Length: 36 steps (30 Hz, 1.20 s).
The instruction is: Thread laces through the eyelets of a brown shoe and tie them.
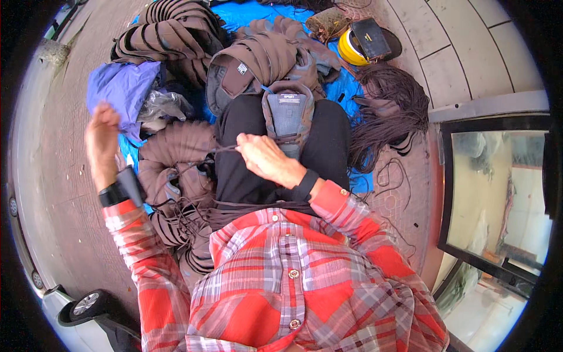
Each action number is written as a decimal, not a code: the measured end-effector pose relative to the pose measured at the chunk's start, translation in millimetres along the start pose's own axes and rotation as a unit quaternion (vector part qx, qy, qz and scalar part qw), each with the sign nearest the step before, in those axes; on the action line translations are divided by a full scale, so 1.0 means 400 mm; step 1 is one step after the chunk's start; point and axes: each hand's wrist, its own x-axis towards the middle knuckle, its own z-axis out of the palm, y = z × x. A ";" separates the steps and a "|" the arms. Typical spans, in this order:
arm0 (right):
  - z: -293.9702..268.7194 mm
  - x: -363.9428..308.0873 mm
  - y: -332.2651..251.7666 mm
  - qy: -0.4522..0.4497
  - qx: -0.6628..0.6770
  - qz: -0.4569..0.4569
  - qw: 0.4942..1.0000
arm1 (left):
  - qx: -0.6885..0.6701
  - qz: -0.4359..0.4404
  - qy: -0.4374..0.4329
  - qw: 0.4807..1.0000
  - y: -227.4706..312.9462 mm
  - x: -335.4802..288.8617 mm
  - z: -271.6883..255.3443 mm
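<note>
A brown shoe upper (288,111) with a grey mesh tongue lies on my lap between my thighs. Just below it, my right hand (265,157) is closed, pinching a dark brown shoelace (226,149) that trails away to the left. A stretch of lace also runs between this hand and the upper's lower edge. Raised far out to the left is my left hand (103,141), its fingers curled together and slightly smeared by motion. Whatever its fingertips hold, if anything, does not show. More dark laces (264,212) lie across my waist.
Stacked brown shoe uppers (176,29) rest on a blue tarp (234,14), with another pile (179,144) beside my left thigh. A bundle of laces (393,102) lies right. Beyond are a purple bag (120,88), a yellow container (350,50) with a black wallet (370,40), and a glass-fronted case (498,193).
</note>
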 end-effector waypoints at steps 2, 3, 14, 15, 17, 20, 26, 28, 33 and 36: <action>0.013 -0.021 -0.028 -0.012 0.010 -0.002 1.000 | 0.186 -0.097 -0.009 0.978 -0.123 -0.056 0.235; 0.024 -0.032 -0.045 -0.019 0.033 -0.038 0.999 | 0.215 -0.117 -0.034 0.969 -0.175 -0.090 0.333; -0.193 -0.079 0.051 -0.007 0.123 0.323 0.938 | 0.606 0.056 -0.264 0.748 -0.476 -0.244 0.497; -0.194 -0.076 0.056 -0.021 0.145 0.328 0.933 | 0.622 0.054 -0.243 0.742 -0.479 -0.245 0.502; -0.199 -0.073 0.055 -0.038 0.161 0.337 0.927 | 0.628 0.067 -0.232 0.740 -0.485 -0.248 0.511; -0.199 -0.066 0.050 -0.064 0.189 0.344 0.917 | 0.659 0.063 -0.206 0.721 -0.497 -0.251 0.524; -0.203 -0.053 0.042 -0.086 0.207 0.343 0.912 | 0.626 0.142 -0.195 0.741 -0.521 -0.250 0.528; -0.214 -0.039 0.048 -0.086 0.225 0.358 0.902 | 0.641 0.121 -0.193 0.733 -0.520 -0.258 0.536; -0.229 -0.001 0.076 -0.151 0.137 0.292 0.935 | 0.682 0.345 -0.154 0.626 -0.586 -0.266 0.495; -0.222 -0.005 0.066 -0.135 0.137 0.291 0.937 | 0.703 0.446 -0.089 0.547 -0.621 -0.266 0.490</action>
